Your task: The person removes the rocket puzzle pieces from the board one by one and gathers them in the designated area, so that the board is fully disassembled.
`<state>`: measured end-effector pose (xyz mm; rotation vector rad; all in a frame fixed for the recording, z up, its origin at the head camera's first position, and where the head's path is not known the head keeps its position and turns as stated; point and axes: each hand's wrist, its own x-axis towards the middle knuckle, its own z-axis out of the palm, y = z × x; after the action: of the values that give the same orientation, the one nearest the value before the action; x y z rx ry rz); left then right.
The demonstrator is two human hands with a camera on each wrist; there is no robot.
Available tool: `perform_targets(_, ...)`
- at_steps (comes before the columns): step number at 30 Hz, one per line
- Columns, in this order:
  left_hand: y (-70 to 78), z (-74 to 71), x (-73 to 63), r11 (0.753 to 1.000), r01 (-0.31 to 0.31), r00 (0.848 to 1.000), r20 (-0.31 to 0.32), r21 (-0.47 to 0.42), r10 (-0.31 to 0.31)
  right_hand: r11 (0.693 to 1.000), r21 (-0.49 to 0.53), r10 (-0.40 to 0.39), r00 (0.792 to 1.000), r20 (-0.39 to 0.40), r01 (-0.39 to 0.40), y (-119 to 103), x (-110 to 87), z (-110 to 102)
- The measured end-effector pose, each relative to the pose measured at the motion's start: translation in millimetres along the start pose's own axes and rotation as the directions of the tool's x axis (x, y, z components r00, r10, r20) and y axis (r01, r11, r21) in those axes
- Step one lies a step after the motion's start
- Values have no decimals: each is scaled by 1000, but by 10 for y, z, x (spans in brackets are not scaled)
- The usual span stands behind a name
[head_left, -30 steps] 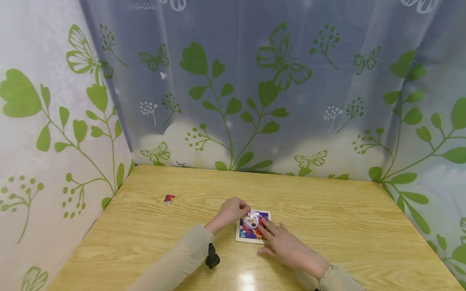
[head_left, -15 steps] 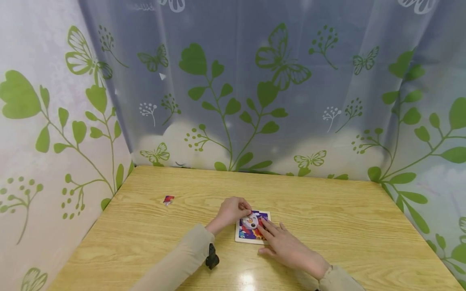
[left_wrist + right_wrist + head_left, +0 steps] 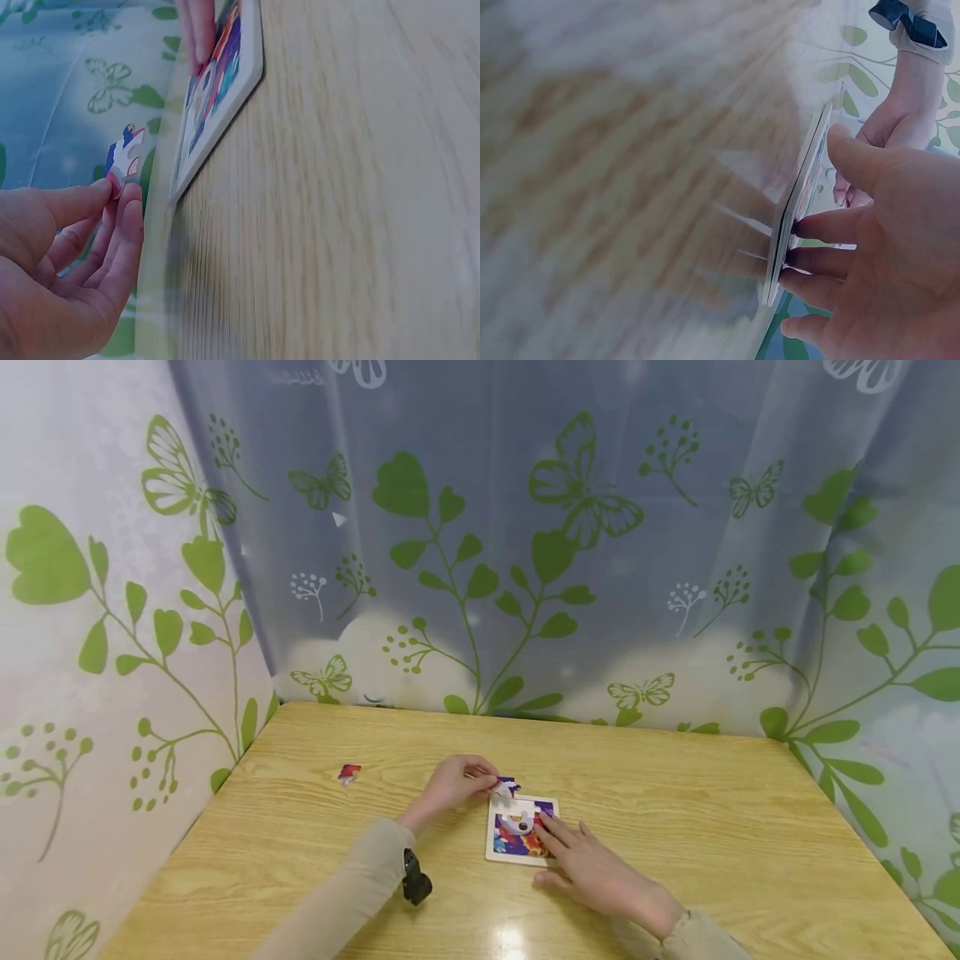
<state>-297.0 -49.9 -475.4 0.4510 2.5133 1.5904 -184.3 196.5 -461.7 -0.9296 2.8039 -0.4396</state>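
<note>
A square jigsaw puzzle in a pale-framed tray [image 3: 522, 860] lies on the table, showing purple, red and orange artwork and part of a white round face. Between thumb and fingertips my left hand [image 3: 453, 783] pinches a jigsaw piece [image 3: 124, 159], purple and white with a bit of red. The piece is raised at the tray's far left corner. Bare pale backing shows in the upper part of the tray. My right hand [image 3: 592, 868] has its fingers extended, fingertips resting on the puzzle's right side [image 3: 799, 202].
Another jigsaw piece [image 3: 349, 772], red and white, lies on the wooden table [image 3: 660, 793] off to the left. Curtains printed with leaves and butterflies [image 3: 480, 552] enclose the table's back and sides. A black wrist camera [image 3: 415, 878] sits on the left sleeve.
My left hand has moved up and left, lifting the pinched jigsaw piece away from the puzzle and baring pale backing. The right hand stays on the puzzle.
</note>
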Motion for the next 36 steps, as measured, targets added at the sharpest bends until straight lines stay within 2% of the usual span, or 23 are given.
perform_targets(5, -30, -148, -44, 998, 37, 998, -42, -50, -39, 1000, -18, -16, 1000, -16, 16, 13, 5, 21)
perform_targets(8, -53, -246, -82, 998, 51, 996, -69, -46, -54, 999, -27, -19, 1000, -18, 18, 11, 6, 28)
perform_targets(18, -254, -629, -206, 992, 100, 983, -144, -70, -109, 999, -29, -28, 999, -33, 27, 14, 3, 40)
perform_targets(27, -374, -987, -370, 989, 142, 971, -192, -28, -145, 1000, -18, -13, 1000, -23, 13, -5, 10, 49)
perform_targets(36, -497, -1230, -436, 984, 175, 952, -255, -2, -170, 1000, -14, -2, 1000, -14, 2, -13, 14, 44)
